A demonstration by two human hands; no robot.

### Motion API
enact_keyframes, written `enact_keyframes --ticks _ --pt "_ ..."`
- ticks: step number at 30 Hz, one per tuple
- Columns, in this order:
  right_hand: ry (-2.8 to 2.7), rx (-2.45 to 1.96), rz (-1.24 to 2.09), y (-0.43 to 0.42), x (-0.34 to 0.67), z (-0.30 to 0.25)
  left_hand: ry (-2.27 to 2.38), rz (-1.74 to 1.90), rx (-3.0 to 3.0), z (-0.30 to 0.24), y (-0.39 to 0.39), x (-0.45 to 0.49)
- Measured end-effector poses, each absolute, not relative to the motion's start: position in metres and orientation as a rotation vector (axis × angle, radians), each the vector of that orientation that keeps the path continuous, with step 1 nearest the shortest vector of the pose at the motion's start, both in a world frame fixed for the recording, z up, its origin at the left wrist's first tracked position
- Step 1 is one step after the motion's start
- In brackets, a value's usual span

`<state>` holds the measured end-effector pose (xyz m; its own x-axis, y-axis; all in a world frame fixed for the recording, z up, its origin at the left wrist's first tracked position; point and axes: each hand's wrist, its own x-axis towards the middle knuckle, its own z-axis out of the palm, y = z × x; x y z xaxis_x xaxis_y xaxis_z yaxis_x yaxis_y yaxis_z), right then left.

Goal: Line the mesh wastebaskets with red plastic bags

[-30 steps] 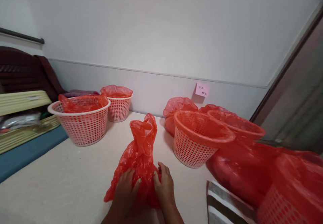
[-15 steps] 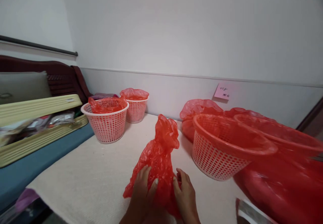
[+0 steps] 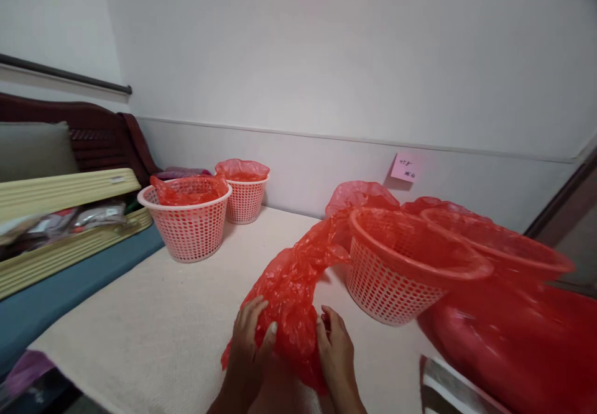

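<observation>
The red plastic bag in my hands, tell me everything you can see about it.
The red plastic bag is thin, translucent, glossy film, heavily crumpled and bunched, and it looks empty. Its lower end rests on the cream surface, pinched from both sides by the left hand and the right hand. Its upper part leans up and to the right, toward the rim of the nearest basket; whether it touches that rim cannot be told.

red bag point(image 3: 291, 283), pink baskets point(image 3: 189, 227), blue mat point(image 3: 56, 289)
</observation>
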<state>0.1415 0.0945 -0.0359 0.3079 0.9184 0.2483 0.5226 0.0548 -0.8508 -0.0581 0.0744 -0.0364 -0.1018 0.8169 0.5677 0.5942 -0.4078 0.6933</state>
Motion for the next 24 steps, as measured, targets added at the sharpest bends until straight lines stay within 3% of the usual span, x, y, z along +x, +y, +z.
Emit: enact_keyframes --ticks 7,16,21,24 --pt "-1.452 -1.653 0.544 0.094 0.138 -0.042 1.733 1.425 1.863 -0.044 0.082 -0.054" --pt "-1.433 -1.726 0.551 0.093 0.136 -0.055 2.07 1.036 1.716 -0.048 0.089 -0.056" --pt "-1.399 -1.606 0.691 0.09 0.122 -0.056 1.597 1.183 1.431 -0.044 0.086 -0.054" --pt "-1.349 -1.404 0.947 0.087 0.101 -0.052 1.489 1.235 1.298 -0.044 0.083 -0.047"
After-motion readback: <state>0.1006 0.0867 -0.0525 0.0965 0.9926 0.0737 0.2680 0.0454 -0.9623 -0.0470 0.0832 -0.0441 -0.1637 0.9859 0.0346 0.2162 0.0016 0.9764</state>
